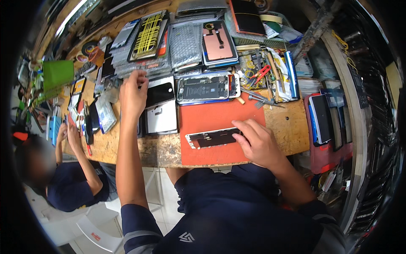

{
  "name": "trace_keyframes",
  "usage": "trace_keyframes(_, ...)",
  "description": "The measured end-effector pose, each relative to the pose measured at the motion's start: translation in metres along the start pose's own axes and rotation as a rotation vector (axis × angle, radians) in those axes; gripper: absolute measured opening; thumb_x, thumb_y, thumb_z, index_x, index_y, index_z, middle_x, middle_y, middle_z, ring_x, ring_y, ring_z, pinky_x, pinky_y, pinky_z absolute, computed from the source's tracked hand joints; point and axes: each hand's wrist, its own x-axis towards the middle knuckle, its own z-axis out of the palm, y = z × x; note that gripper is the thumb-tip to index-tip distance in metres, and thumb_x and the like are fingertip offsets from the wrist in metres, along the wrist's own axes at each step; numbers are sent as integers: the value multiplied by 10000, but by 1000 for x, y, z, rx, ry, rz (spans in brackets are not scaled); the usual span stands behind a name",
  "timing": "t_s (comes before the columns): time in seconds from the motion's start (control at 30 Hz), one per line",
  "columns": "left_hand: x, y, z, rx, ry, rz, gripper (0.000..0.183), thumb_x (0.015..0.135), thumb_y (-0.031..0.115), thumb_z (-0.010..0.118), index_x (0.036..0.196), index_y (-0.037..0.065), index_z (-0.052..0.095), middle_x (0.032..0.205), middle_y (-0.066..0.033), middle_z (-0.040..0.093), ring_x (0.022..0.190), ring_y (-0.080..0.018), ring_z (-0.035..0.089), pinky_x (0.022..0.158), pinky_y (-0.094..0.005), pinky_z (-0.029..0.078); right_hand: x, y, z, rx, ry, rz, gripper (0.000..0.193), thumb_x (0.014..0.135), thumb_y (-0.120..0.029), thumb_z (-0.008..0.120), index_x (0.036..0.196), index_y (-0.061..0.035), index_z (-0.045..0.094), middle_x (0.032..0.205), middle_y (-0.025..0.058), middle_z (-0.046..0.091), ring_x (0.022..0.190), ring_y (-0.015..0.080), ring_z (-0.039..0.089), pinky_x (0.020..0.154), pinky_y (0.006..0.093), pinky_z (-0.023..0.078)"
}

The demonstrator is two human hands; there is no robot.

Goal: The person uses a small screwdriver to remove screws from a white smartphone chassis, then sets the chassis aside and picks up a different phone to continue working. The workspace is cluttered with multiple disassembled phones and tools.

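My right hand point(257, 143) rests on the right end of a dismantled phone frame point(210, 138) that lies on a red work mat point(220, 116) at the bench's front edge. My left hand point(133, 94) is stretched forward over a stack of phone screens point(160, 106), its fingers curled near the pile's top left corner; whether it grips anything I cannot tell. Beyond the mat lies an opened phone point(207, 88) with its battery showing.
The wooden bench point(287, 127) is crowded with bubble-wrapped parts point(185, 44), phone panels point(219, 42), red-handled pliers point(260, 74) and tweezers point(262, 99). A red tray point(323, 156) of phones sits on the right. Another person point(69, 178) works at the left.
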Motion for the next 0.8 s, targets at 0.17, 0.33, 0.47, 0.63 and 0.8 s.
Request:
trace_keyframes(0.17,4,4,8,129,-10,33,166,983,98,697,1112,-5,715,941,-189,760,865,-308,756,800,-376,564,-2,2,6,93,61,38,335,911,-129,768,1214,-37,658,972,127,638,820,330,698,689,429,561)
trace_keyframes(0.33,-53,39,2,-173,92,6,150,1051,96,626,1063,-23,717,880,-123,694,725,-200,641,703,-332,513,-1,10,14,62,37,60,254,967,-183,706,1172,-44,647,972,129,620,861,338,695,717,455,568)
trace_keyframes(0.47,-126,62,-3,-131,41,71,180,1073,69,570,1096,-43,709,814,-109,627,680,-163,587,637,-314,461,0,21,12,-59,42,115,296,955,-220,736,1189,-55,660,1035,96,605,926,295,679,726,427,565)
trace_keyframes(0.63,-189,70,-5,-250,82,-189,208,1054,37,565,1214,-37,677,840,-136,669,769,-219,639,765,-362,500,-14,34,-4,-125,112,151,339,901,-205,780,1182,-50,671,1066,80,645,923,285,692,752,418,570)
trace_keyframes(0.8,-212,53,-26,5,232,-278,360,1008,-40,584,1367,-48,592,1095,-179,764,922,-238,723,872,-386,572,-12,42,-6,-141,147,108,238,876,-115,743,1088,-28,676,980,135,657,806,334,659,747,441,542)
